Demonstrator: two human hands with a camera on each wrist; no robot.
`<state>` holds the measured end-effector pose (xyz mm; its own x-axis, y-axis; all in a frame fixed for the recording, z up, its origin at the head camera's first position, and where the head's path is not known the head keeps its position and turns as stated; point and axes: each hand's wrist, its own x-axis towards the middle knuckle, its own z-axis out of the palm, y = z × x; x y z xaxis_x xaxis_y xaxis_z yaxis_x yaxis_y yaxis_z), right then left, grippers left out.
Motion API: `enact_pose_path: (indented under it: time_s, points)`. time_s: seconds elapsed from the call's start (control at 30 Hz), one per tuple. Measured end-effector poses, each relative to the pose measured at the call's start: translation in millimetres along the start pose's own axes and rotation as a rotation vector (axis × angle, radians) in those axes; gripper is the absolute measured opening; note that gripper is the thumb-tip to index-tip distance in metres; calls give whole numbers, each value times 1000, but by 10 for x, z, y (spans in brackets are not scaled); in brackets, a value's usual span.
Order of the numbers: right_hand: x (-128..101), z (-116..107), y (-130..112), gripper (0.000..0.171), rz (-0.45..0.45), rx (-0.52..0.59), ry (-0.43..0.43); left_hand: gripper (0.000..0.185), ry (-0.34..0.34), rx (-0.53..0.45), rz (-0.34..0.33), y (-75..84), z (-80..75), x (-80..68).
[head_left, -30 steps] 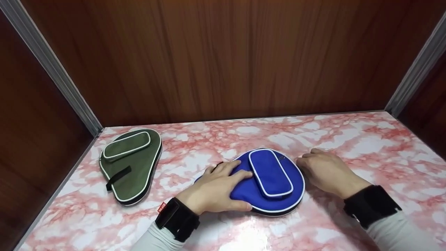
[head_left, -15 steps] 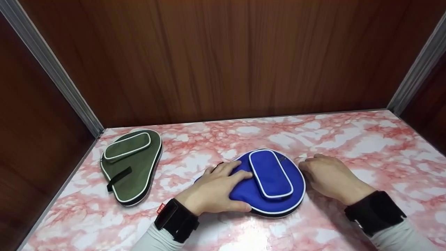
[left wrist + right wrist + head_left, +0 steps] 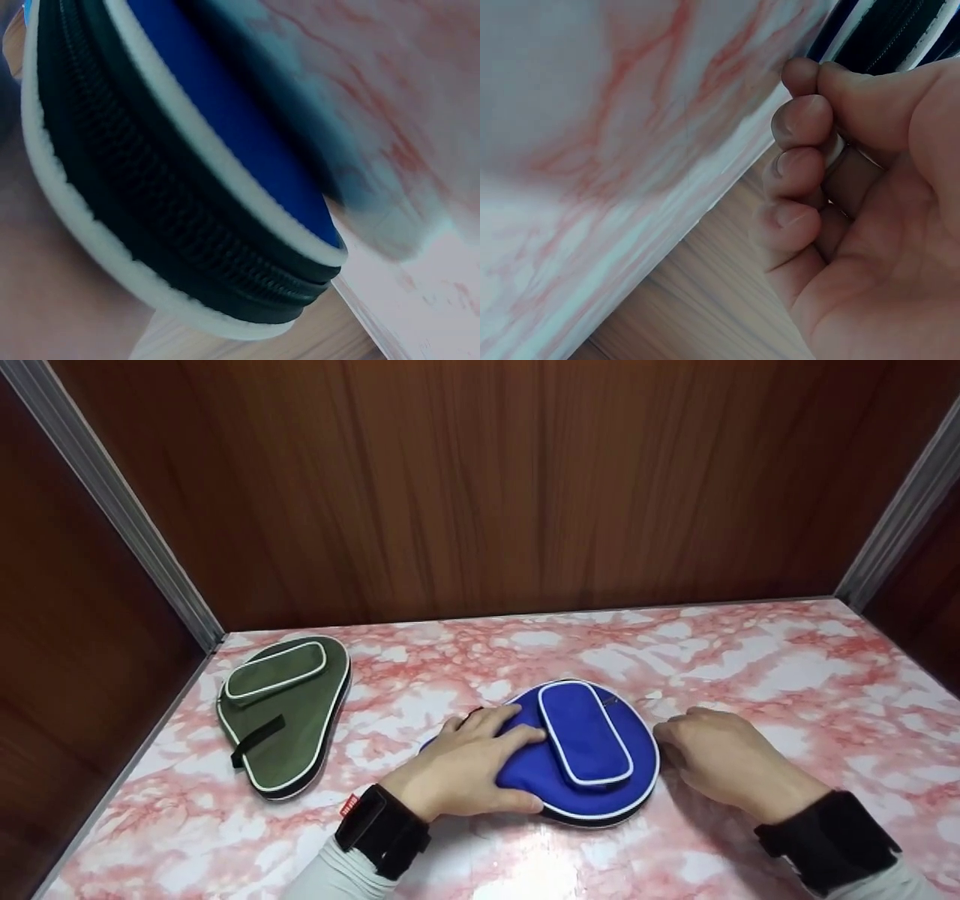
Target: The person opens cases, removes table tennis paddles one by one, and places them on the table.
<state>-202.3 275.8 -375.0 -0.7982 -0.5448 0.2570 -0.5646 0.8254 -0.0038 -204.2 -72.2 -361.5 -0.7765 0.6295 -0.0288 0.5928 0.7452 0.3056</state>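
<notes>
A blue table tennis paddle case (image 3: 521,780) with white piping and a raised pocket (image 3: 589,731) lies flat on the table. My left hand (image 3: 465,765) rests spread over its narrow end, fingers on top and thumb along the near edge. At the round right edge is my right hand (image 3: 720,757), thumb and index fingertips pinched together beside the zipper (image 3: 881,37). The zipper pull between those fingertips is hidden; the other fingers are curled in. In the left wrist view the black zipper band (image 3: 172,195) runs along the case's side, its teeth together.
A green paddle case (image 3: 292,735) with a black strap (image 3: 259,739) lies at the table's left. The pink and white marbled table (image 3: 420,660) meets a brown wood-grain panel (image 3: 480,495) at the back. Grey metal posts (image 3: 161,562) frame the corners.
My right hand has moved toward me and slightly right, along the round edge of the blue case. The left hand and both cases have stayed in place.
</notes>
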Motion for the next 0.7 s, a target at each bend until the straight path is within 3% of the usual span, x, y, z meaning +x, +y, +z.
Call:
enact_pose_path:
  time_s: [0.47, 0.7]
  points:
    - [-166, -30, -61, 27, -55, -11, 37, 81, 15, 5, 11, 20, -4, -3]
    - [-168, -26, -61, 25, -65, 39, 0, 81, 15, -3, 7, 13, -6, -12]
